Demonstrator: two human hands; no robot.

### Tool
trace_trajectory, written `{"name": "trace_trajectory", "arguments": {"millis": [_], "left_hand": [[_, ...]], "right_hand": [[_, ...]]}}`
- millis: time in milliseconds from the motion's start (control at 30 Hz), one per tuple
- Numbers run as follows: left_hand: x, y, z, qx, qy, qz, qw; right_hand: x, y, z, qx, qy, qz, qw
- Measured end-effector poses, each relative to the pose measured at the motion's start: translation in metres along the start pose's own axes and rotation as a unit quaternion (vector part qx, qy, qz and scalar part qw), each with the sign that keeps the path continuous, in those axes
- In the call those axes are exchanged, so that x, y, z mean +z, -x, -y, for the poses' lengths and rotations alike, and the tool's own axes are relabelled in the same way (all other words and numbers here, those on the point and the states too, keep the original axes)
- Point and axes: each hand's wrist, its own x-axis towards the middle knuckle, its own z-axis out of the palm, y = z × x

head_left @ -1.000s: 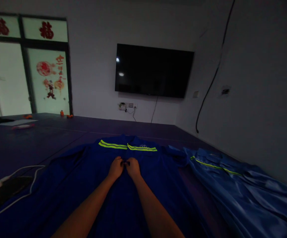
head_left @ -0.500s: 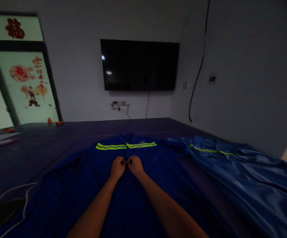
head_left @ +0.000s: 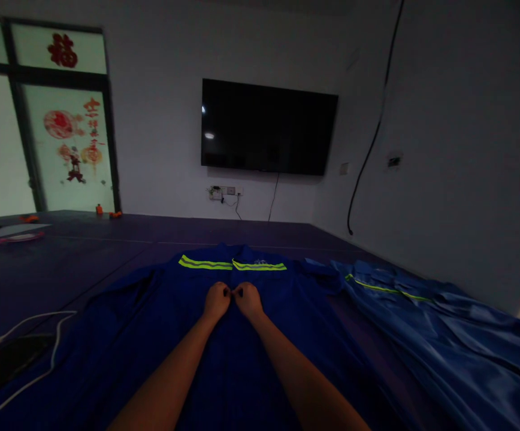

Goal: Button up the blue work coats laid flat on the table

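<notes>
A dark blue work jacket [head_left: 161,323] with two yellow reflective stripes [head_left: 232,264] across the chest lies spread flat on the dark table. My left hand [head_left: 216,300] and my right hand [head_left: 248,300] rest side by side on its front, just below the stripes. The fingers of both hands are curled and pinch the fabric along the jacket's centre line, knuckles nearly touching. What sits between the fingertips is too dark to tell.
A lighter blue jacket [head_left: 444,341] lies crumpled on the right. A white cable [head_left: 39,317] and a dark device [head_left: 3,359] lie at the left edge. A television [head_left: 269,127] hangs on the far wall above a socket.
Both hands stay pinched at the jacket's centre line. The head has turned slightly, shifting the view sideways.
</notes>
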Motion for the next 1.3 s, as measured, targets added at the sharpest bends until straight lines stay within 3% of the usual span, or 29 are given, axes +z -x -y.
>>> {"name": "trace_trajectory", "arguments": {"millis": [700, 1300], "left_hand": [[-0.0016, -0.0013, 0.0014, -0.020, 0.026, -0.001, 0.999], [-0.0040, -0.0019, 0.0024, -0.029, 0.049, -0.004, 0.998]], "right_hand": [[0.0048, -0.0017, -0.0031, -0.005, 0.007, -0.008, 1.000], [0.0000, 0.0011, 0.0010, 0.032, 0.036, 0.004, 0.999]]}}
